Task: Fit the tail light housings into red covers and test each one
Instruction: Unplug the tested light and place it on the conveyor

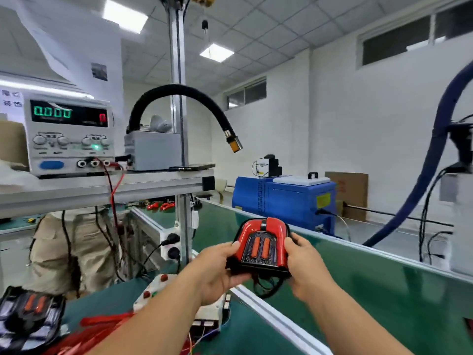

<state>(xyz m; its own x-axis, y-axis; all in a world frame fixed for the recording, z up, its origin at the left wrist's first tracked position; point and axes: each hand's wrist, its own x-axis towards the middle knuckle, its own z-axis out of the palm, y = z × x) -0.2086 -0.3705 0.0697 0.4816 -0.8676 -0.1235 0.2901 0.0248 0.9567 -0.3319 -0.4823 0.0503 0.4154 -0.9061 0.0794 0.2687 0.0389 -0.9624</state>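
Note:
Both hands hold a tail light up above the green conveyor belt. It is a black housing with two orange-red lenses, seated in a glossy red cover. My left hand grips its left side and underside. My right hand grips its right side. Black wires hang below it. A bare black housing with orange lenses lies at the lower left. The white test box with red and green buttons sits under my left forearm. The power supply on the shelf reads 0.000.
A person in beige trousers stands behind the shelf frame. A black flexible hose arcs above the shelf. A blue machine stands beyond the belt. A thick blue hose rises at the right. Red wires lie near the test box.

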